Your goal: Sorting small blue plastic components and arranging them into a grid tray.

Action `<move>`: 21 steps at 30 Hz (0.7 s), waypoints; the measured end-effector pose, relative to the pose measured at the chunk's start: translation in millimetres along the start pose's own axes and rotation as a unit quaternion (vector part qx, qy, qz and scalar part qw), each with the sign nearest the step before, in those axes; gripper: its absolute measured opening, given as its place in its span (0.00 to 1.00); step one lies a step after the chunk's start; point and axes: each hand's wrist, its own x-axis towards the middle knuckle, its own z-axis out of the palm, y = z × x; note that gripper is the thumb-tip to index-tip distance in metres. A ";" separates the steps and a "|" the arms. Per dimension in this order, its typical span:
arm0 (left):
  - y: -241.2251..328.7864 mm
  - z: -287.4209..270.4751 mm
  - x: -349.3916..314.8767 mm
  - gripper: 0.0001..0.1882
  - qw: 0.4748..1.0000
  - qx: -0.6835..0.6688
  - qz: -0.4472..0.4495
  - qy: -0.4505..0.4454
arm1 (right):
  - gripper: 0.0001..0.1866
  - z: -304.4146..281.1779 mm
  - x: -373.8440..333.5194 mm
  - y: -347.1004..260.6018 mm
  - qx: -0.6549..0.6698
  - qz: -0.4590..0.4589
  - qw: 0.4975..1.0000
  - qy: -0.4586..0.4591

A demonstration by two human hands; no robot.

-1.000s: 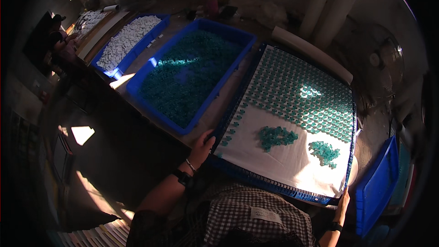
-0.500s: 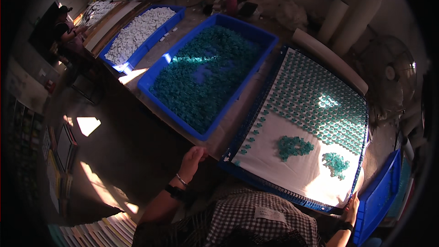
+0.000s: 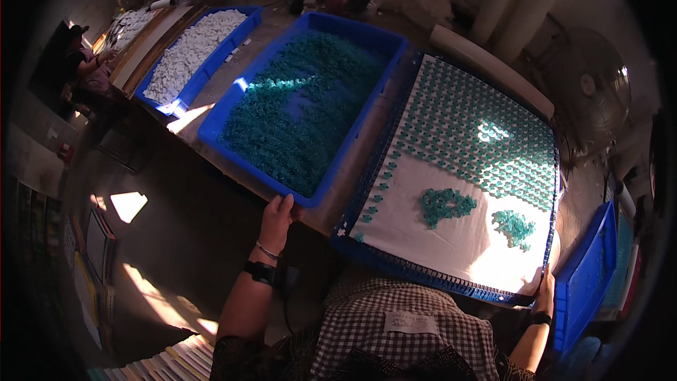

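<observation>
My left hand (image 3: 277, 217) is at the near corner of a blue tub (image 3: 205, 129), its fingers curled at the rim. A loose bed of small teal glass-like pieces (image 3: 271, 130) fills much of the tub. With its fingers along the edge, my right hand (image 3: 545, 292) grips the near right corner of a dark blue framed tray (image 3: 437, 283). White sheeting (image 3: 395, 222) lines this tray. Teal pieces stand on it in spaced rows over the far part and down the left edge. Two loose heaps, a larger heap (image 3: 446, 207) and a smaller heap (image 3: 514, 228), lie nearer me.
A second blue tub (image 3: 252, 22) holds white pieces at the far left. Beyond it a person (image 3: 92, 63) works at the bench. An empty-looking blue bin (image 3: 585, 279) leans at the right, near a fan (image 3: 589, 85). Pale rolls (image 3: 493, 74) lie behind the tray.
My left hand has moved up and slightly left from beside the tub to its near corner. My right hand stays at the tray's corner. The whole view has shifted a little.
</observation>
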 end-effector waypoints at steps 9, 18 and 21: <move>-36.2 44.7 -19.2 0.25 0.979 0.146 0.015 -0.140 | 0.21 -3.5 48.1 -1.5 -0.345 -0.244 0.889 0.178; -53.1 56.5 -23.9 0.27 0.954 0.251 0.094 -0.133 | 0.15 203.6 -31.8 -161.6 -0.325 -0.337 0.841 -0.272; -49.8 63.0 -26.4 0.26 0.947 0.255 0.112 -0.159 | 0.16 255.4 -21.3 -150.2 -0.300 -0.388 0.821 -0.293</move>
